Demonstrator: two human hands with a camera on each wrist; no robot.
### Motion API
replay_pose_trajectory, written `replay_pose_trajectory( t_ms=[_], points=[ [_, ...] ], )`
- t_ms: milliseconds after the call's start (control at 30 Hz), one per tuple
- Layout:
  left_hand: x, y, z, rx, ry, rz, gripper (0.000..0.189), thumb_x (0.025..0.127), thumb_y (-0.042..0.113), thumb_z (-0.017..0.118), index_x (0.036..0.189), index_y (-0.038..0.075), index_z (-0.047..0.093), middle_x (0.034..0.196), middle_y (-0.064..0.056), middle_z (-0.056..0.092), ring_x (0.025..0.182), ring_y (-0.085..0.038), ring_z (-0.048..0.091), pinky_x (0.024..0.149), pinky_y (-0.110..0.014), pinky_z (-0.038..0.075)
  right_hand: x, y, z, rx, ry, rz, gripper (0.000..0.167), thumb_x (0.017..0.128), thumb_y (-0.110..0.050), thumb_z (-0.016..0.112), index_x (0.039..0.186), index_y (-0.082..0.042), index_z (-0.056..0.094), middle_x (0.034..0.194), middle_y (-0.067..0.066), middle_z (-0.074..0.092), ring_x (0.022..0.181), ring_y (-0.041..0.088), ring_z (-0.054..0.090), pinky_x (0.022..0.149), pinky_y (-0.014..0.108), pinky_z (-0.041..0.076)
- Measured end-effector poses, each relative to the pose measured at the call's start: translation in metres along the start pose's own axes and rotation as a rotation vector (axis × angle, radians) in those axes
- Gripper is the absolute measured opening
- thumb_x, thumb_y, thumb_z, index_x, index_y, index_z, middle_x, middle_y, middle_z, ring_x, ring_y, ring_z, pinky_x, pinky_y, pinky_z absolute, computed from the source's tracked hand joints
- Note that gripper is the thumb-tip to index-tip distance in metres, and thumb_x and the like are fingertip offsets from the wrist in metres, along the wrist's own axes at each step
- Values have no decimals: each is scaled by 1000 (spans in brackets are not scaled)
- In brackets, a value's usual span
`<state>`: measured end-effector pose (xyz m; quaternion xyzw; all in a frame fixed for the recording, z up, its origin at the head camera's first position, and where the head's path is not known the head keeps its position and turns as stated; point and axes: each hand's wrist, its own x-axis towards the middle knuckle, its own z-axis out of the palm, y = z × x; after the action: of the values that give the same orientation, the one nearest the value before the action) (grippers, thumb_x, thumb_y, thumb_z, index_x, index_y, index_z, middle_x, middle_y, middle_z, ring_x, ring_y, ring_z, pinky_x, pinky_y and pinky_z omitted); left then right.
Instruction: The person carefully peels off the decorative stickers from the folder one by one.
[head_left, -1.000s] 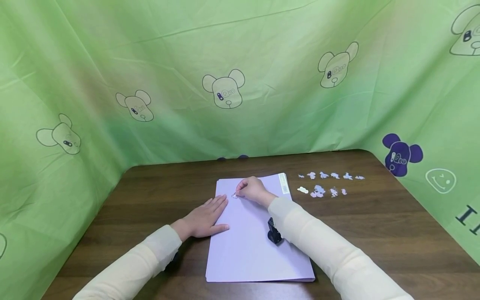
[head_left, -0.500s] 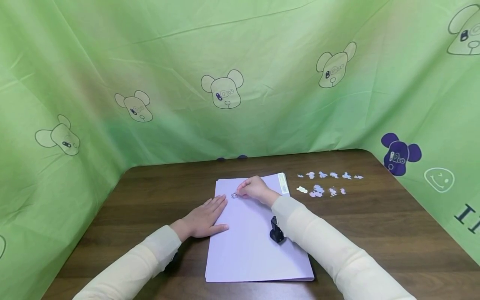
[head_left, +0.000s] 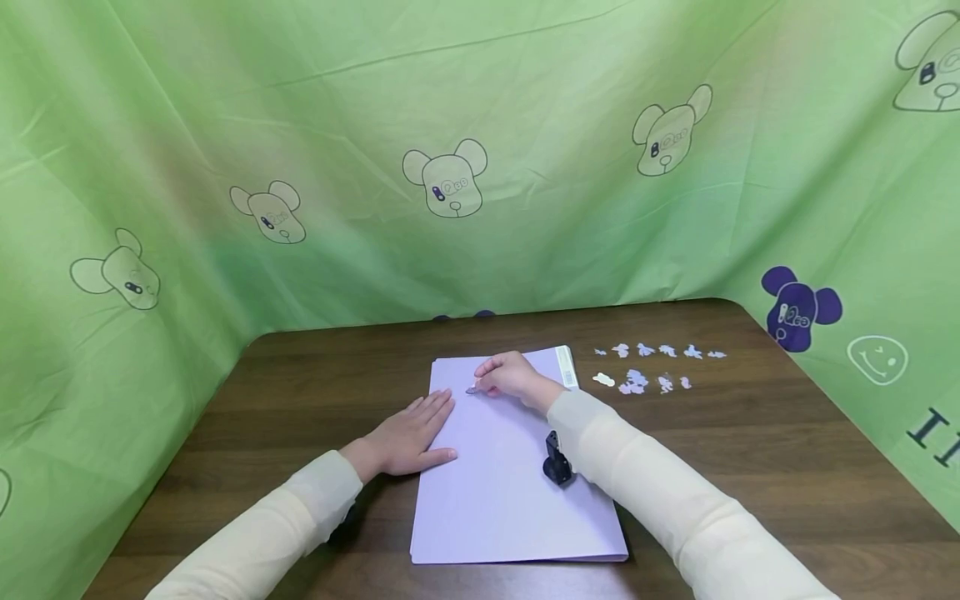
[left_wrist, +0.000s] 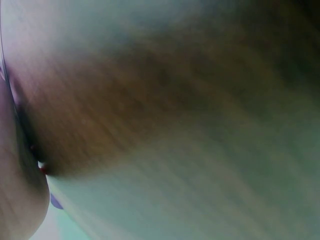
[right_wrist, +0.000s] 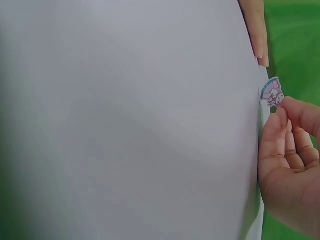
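Note:
My right hand [head_left: 510, 375] pinches a small cartoon sticker [right_wrist: 272, 93] between thumb and forefinger. A figure and a rainbow-like arc are printed on it. In the head view the sticker shows as a small speck over the upper left of a lavender folder [head_left: 510, 483]; whether it touches the surface, I cannot tell. My left hand [head_left: 408, 435] lies flat with straight fingers across the folder's left edge. Its fingertips also show at the top of the right wrist view. Skin and blurred table fill most of the left wrist view.
Several small cut-out stickers [head_left: 636, 382] lie in two rows on the wooden table [head_left: 750, 467], right of the folder. A white cloud-shaped piece [head_left: 603, 379] is among them. A barcode label [head_left: 565, 367] marks the folder's top right corner. Green printed cloth [head_left: 337, 275] hangs behind.
The sticker in my right hand has tilted and looks narrower from the head. My right wrist has shifted slightly to the right. The left hand stays in place.

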<state>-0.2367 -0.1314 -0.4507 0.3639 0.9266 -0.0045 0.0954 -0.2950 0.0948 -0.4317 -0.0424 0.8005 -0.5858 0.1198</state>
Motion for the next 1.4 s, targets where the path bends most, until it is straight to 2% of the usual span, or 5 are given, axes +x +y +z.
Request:
replay_pose_trajectory(
  t_ms=[267,600,1000,1233,1400],
  points=[
    [-1,0,-1,-5,4,3,88,96,67,31,156,5,12,162,-10,6,148,-21,4,117,-40,12,-4,-1,-8,-8,-54,-10,25,82,6,66,106,6,67,89,8,67,73,14,61,67,27,54],
    [-1,1,-1,5,6,6,89,95,69,27,156,6,12,162,-10,6,148,-21,4,117,-39,13,-12,-1,-26,-27,-66,-20,25,84,4,64,109,3,66,96,9,64,77,17,60,68,30,55],
    [-3,0,-2,15,23,33,87,97,66,30,155,4,12,162,-11,7,147,-22,5,117,-39,13,-25,4,-63,-80,34,-48,23,88,1,64,111,2,68,106,14,65,79,19,61,68,30,53],
    [-3,0,-1,22,30,36,87,97,65,30,155,3,12,162,-11,7,147,-22,5,117,-39,13,-34,13,-92,-53,90,-70,26,90,-3,66,116,3,64,97,10,64,77,20,58,66,30,52],
    [-3,0,-1,13,27,31,87,97,66,30,155,4,12,162,-11,7,147,-21,5,117,-39,12,-46,16,-112,-69,119,-82,28,92,-6,66,117,6,63,100,11,65,83,17,58,73,31,52]
  ],
)
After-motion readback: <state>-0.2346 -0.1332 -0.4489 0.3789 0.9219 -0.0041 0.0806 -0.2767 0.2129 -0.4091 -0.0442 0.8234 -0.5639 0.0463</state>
